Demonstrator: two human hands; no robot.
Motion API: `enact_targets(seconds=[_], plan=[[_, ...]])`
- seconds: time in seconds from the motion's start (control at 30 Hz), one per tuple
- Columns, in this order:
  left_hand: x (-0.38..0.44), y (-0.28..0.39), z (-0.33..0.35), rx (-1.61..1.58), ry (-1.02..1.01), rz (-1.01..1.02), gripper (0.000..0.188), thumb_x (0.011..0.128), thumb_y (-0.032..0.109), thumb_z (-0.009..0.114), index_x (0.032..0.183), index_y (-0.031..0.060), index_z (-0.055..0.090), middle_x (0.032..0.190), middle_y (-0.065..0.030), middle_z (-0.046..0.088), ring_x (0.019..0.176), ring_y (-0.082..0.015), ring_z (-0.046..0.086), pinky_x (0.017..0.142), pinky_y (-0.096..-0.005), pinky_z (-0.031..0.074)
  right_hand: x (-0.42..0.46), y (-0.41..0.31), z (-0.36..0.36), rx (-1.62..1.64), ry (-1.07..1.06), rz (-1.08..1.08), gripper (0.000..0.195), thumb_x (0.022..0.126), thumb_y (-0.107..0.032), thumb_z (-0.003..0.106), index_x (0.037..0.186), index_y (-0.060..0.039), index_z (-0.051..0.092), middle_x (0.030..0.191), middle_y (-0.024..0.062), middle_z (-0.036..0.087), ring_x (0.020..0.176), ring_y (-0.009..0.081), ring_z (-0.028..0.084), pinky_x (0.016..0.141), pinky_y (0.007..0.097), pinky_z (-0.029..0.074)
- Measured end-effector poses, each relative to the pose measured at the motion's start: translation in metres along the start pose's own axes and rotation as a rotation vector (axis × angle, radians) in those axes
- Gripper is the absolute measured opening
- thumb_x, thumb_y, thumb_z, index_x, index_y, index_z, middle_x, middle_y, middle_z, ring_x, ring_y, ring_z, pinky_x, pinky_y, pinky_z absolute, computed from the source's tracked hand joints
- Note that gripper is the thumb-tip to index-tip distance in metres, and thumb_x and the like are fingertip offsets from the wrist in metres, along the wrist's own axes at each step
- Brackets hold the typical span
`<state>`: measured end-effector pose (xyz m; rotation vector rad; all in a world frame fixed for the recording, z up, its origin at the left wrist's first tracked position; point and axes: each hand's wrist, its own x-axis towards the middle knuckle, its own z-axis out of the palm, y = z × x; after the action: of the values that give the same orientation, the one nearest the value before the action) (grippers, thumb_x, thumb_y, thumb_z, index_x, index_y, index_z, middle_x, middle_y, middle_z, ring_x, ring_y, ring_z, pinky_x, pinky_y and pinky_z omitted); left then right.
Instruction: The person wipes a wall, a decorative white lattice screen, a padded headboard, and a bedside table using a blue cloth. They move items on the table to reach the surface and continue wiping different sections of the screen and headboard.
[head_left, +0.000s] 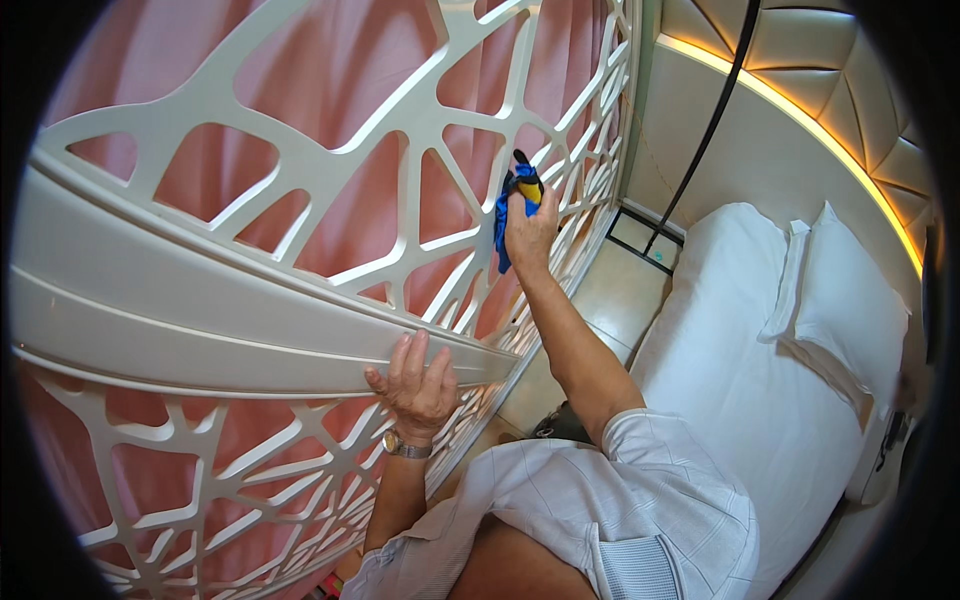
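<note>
My right hand (531, 232) is closed around a blue cloth (502, 232), bunched about a yellow-and-black object (529, 191) whose dark tip sticks up. Whether that object is a tool or a part of the cloth, I cannot tell. The bundle is at the upper openwork of a white lattice screen (409, 202); contact is hard to judge. My left hand (420, 382), with a wristwatch (405, 445) on its wrist, lies with spread fingers against the screen's broad white rail (217, 315). Nothing is in its grasp.
Pink curtains (337, 71) hang behind the lattice. On the right stands a bed with a white cover (720, 360) and white pillows (847, 300), against a padded headboard (810, 45) with a light strip. A black pole (712, 120) rises from a floor frame (637, 251) beside the bed.
</note>
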<state>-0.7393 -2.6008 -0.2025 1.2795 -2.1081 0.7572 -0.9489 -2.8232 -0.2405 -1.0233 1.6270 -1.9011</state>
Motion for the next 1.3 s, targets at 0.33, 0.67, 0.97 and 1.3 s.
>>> enact_targets(seconds=[0.33, 0.67, 0.97, 1.3], plan=[[0.000, -0.005, -0.003, -0.160, 0.020, 0.039, 0.023, 0.097, 0.021, 0.071, 0.118, 0.0198, 0.080, 0.143, -0.0089, 0.073, 0.142, -0.0286, 0.063, 0.139, -0.0578, 0.000, -0.080, -0.039, -0.002, 0.233, -0.069, 0.022, 0.035, 0.100, -0.019, 0.071, 0.129, -0.0007, 0.064, 0.116, 0.0176, 0.064, 0.110, 0.0333, 0.066, 0.100, 0.0449, 0.052], [-0.018, -0.026, -0.018, -0.478, 0.142, 0.095, 0.014, 0.098, 0.019, 0.077, 0.110, 0.0132, 0.080, 0.145, -0.0161, 0.070, 0.140, -0.0370, 0.063, 0.132, -0.0575, 0.030, -0.161, -0.123, -0.010, 0.333, -0.225, -0.318, 0.035, 0.096, -0.011, 0.079, 0.127, -0.0039, 0.067, 0.114, 0.0159, 0.065, 0.104, 0.0343, 0.068, 0.093, 0.0405, 0.054], [-0.045, -0.017, 0.000, -0.407, -0.023, 0.148, 0.021, 0.097, 0.019, 0.077, 0.118, 0.0154, 0.079, 0.148, -0.0150, 0.068, 0.146, -0.0357, 0.059, 0.137, -0.0591, 0.012, -0.274, 0.074, -0.010, 0.152, -0.089, 0.384, 0.039, 0.105, -0.029, 0.068, 0.133, -0.0013, 0.066, 0.116, 0.0206, 0.072, 0.108, 0.0337, 0.071, 0.095, 0.0464, 0.055], [-0.044, -0.001, 0.012, -0.372, -0.125, 0.055, 0.022, 0.097, 0.021, 0.076, 0.118, 0.0156, 0.080, 0.149, -0.0143, 0.069, 0.146, -0.0343, 0.059, 0.137, -0.0587, 0.010, -0.147, -0.004, -0.003, 0.328, -0.055, 0.424, 0.040, 0.109, -0.031, 0.065, 0.137, -0.0022, 0.063, 0.115, 0.0156, 0.074, 0.108, 0.0272, 0.070, 0.099, 0.0417, 0.053]])
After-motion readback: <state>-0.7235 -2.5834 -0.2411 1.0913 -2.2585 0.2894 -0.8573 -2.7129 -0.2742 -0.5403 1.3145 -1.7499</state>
